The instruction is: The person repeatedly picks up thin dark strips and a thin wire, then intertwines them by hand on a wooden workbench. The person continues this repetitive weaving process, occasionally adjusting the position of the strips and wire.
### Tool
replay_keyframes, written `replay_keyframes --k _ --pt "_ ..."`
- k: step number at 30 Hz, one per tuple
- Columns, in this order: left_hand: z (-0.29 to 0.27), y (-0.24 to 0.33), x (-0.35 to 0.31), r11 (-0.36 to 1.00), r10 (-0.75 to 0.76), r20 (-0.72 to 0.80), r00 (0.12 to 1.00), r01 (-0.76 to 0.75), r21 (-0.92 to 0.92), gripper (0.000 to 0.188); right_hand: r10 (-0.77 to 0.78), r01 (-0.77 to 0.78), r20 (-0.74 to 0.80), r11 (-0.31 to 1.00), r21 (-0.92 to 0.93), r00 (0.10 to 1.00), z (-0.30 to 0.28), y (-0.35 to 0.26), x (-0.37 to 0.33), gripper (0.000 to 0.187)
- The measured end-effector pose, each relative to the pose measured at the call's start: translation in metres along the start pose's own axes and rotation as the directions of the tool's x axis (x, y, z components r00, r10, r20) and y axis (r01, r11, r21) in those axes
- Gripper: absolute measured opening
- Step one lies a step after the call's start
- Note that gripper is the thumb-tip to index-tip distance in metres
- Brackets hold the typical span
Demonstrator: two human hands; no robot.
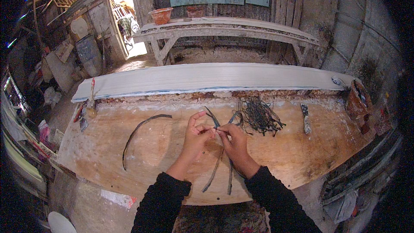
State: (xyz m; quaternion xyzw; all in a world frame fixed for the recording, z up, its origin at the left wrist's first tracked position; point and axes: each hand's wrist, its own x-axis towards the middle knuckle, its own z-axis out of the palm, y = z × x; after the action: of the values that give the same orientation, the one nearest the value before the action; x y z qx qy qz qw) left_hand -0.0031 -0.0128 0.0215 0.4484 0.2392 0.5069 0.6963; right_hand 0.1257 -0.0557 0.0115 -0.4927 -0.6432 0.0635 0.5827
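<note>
My left hand [196, 137] and my right hand [234, 141] meet over the middle of the wooden board, fingertips almost touching. Both pinch dark, flexible strips [211, 176] where these cross. The strips' loose ends stick out beyond my fingers and trail down toward the near edge between my forearms. My left index finger is raised, while the thumb and other fingers press at the crossing. Exactly how the strips join there is hidden by my fingers. Just right of my hands lies a tangled heap of thin black strands [262, 117]. A single curved dark strip [137, 130] rests at the left.
A long white slab [207, 77] runs along the board's far edge. A brush-like tool [91, 99] stands at the left, and a whitened tool [306, 120] lies at the right. An orange-brown container [359, 101] sits at the right end. Behind is a bench [233, 29] with an orange basin [161, 16].
</note>
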Motion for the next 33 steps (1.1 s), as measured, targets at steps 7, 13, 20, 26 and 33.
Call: replay_keyframes --k 7,13,20,26,33 --pt "0.009 -0.001 -0.005 0.823 0.324 0.15 0.934 -0.356 0.443 0.046 0.404 -0.4 0.105 0.775 0.488 0.909 0.007 0.003 -0.005 0.009" --pt "0.008 -0.007 -0.006 0.875 0.326 0.163 0.931 -0.362 0.32 0.049 0.484 -0.519 0.269 0.511 0.685 0.833 -0.003 -0.007 0.005 0.009" --pt "0.012 -0.003 -0.009 0.914 0.249 0.056 0.967 -0.253 0.317 0.05 0.468 -0.479 0.16 0.717 0.506 0.869 -0.003 -0.001 0.003 0.01" --pt "0.004 -0.005 -0.005 0.931 0.239 0.025 0.971 -0.236 0.279 0.052 0.189 -0.192 0.036 0.973 0.129 0.981 -0.009 -0.018 0.005 0.013" --pt "0.012 -0.001 -0.008 0.837 0.308 0.099 0.946 -0.319 0.444 0.051 0.089 -0.091 0.073 0.995 0.026 0.993 -0.015 -0.016 0.01 0.013"
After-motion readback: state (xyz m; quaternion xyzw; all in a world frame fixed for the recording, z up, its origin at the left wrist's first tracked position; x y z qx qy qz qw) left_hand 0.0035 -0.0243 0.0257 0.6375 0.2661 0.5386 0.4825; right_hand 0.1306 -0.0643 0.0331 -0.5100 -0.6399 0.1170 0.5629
